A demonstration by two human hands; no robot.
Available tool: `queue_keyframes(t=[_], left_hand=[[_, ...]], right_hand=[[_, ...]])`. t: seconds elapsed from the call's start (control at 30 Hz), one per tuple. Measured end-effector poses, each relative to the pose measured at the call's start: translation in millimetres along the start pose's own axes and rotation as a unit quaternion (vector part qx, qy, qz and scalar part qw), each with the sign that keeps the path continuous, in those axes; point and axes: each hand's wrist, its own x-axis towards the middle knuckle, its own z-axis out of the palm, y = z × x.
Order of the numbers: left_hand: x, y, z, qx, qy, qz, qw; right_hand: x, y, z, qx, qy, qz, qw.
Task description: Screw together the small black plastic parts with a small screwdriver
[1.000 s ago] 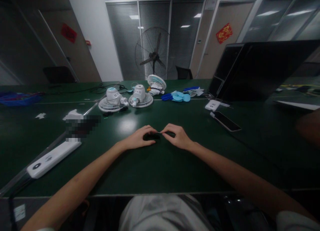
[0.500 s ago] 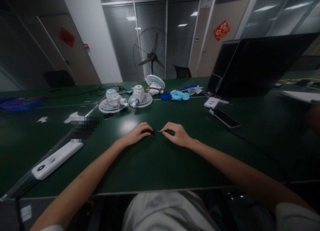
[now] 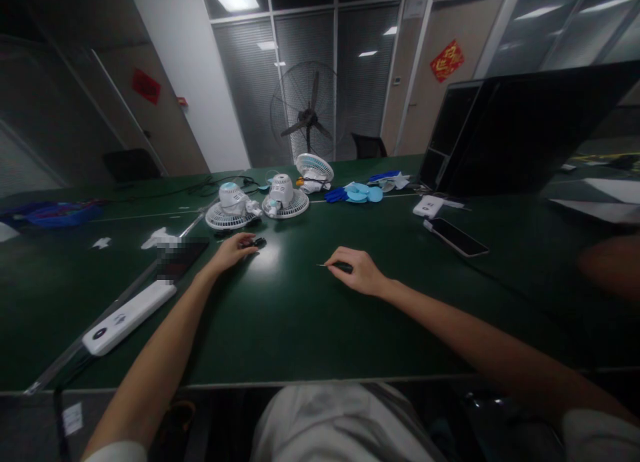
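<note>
Near the fans, my left hand (image 3: 231, 254) has its thumb and fingers closed around a small black part (image 3: 259, 243), whose exact kind is too dark to tell. My right hand (image 3: 357, 270) rests at the middle of the green table, pinching a screwdriver (image 3: 343, 267) with a dark handle. Its thin metal shaft points left, apart from the black part. Just beyond my left hand lie a white fan head (image 3: 233, 217) and a second fan head (image 3: 286, 205), grilles down.
A third fan head (image 3: 314, 172) stands behind, beside light-blue fan blades (image 3: 361, 193). To the left lies a white power strip-like bar (image 3: 130, 319). On the right are a phone (image 3: 459, 237), a white box (image 3: 428, 206), a large black monitor (image 3: 530, 129) and another person's blurred arm (image 3: 613, 265).
My left hand has moved left and away from me with the black part, parting it from the screwdriver tip. My right hand has stayed nearly in place. The view has shifted slightly.
</note>
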Motion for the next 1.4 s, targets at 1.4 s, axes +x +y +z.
queue_keyframes(t=[1.4], left_hand=[[-1, 28, 13.4, 0.046, 0.049, -0.047, 0.997]], right_hand=[[1, -3, 0, -0.015, -0.022, -0.005, 1.0]])
